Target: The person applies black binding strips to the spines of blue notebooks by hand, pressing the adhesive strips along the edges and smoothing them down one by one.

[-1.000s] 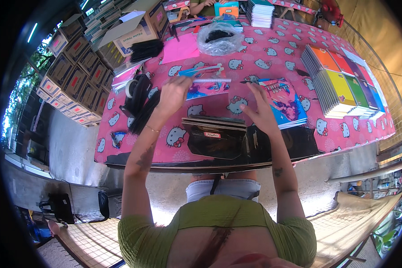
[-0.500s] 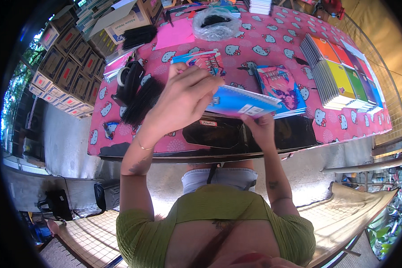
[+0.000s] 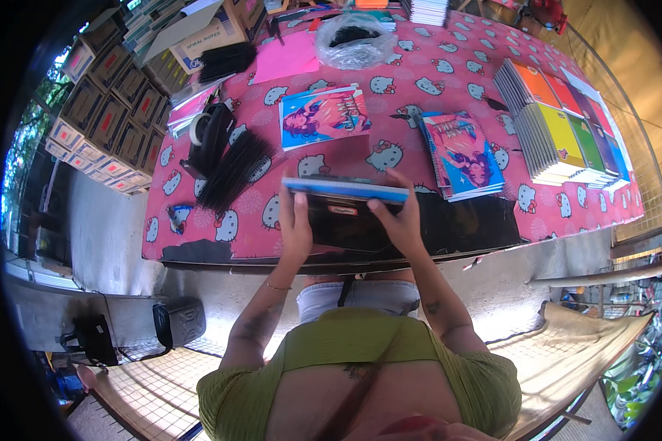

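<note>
Above the near edge of the table, a notebook (image 3: 346,189) is seen edge-on, slightly blurred, with its long side running across in front of me. My left hand (image 3: 297,224) grips its left end, the thumb on the near side. At the right end, my right hand (image 3: 397,220) is closed on it the same way. Beyond them lies a small stack of pink and blue printed sheets (image 3: 325,117). To the right rests a pile of spiral notebooks (image 3: 463,153) with similar covers. Loose black spiral coils (image 3: 235,170) lie on the left.
A black tape dispenser (image 3: 210,141) stands beside the coils. Farther back are a pink sheet (image 3: 287,57) and a clear plastic bag (image 3: 356,42) holding black coils. Stacked colourful spiral notebooks (image 3: 555,132) occupy the right side. Cardboard boxes (image 3: 107,110) are piled left of the table.
My left hand has come down and nearer from above the printed sheets, uncovering them. The notebook went from slanting with its blue back showing to edge-on and level between both hands.
</note>
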Motion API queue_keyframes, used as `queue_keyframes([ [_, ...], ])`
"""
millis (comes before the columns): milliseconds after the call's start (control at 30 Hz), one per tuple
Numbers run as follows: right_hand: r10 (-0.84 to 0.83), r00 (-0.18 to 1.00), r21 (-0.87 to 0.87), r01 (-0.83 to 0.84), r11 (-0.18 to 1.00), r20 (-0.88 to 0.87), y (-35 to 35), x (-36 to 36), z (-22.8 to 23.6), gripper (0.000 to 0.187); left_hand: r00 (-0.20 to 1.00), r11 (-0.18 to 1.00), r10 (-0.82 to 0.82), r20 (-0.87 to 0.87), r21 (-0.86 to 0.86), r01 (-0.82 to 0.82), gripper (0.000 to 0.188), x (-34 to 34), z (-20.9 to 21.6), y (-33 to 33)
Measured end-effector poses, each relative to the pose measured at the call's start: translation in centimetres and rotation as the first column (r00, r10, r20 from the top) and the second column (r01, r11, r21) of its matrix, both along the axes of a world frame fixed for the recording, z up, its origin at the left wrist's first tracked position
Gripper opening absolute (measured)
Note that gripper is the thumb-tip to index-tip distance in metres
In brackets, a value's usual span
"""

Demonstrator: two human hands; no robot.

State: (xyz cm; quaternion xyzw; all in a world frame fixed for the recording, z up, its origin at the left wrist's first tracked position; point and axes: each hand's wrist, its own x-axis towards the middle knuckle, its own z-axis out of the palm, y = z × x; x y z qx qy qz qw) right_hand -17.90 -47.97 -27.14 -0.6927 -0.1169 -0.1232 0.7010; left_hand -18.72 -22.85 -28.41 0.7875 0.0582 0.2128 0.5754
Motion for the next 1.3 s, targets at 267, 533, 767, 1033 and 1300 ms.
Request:
queue_keyframes([
  [267,0.038,0.999,-0.029,-0.038,0.999,0.01,-3.7,0.8,0.5,0.064,0.992,0.446,0.076,0.101,0.887,-0.125,0.029,6.1,-3.4,10.1],
  [533,0.106,0.762,-0.569,0.376,0.731,0.639,2.0,-0.9,10.2,0.041,0.906,0.519,0.034,0.423,0.767,-0.378,0.031,6.7,3.7,6.3],
  [767,0.214,0.831,-0.69,0.252,0.678,0.514,6.9,3.2,7.6,0.011,0.97,0.731,-0.103,0.219,0.678,-0.075,0.028,4.1,6.1,4.8],
  [1033,0.204,0.834,-0.676,0.245,0.695,0.512,7.0,3.3,7.6,0.009,0.939,0.897,-0.225,0.262,0.432,0.094,0.02,-1.0,8.0,1.6],
  [1300,0.215,0.839,-0.685,0.231,0.691,0.5,6.9,3.1,7.9,0.009,0.984,0.882,-0.151,0.099,0.463,0.088,0.015,-0.9,8.4,1.8],
])
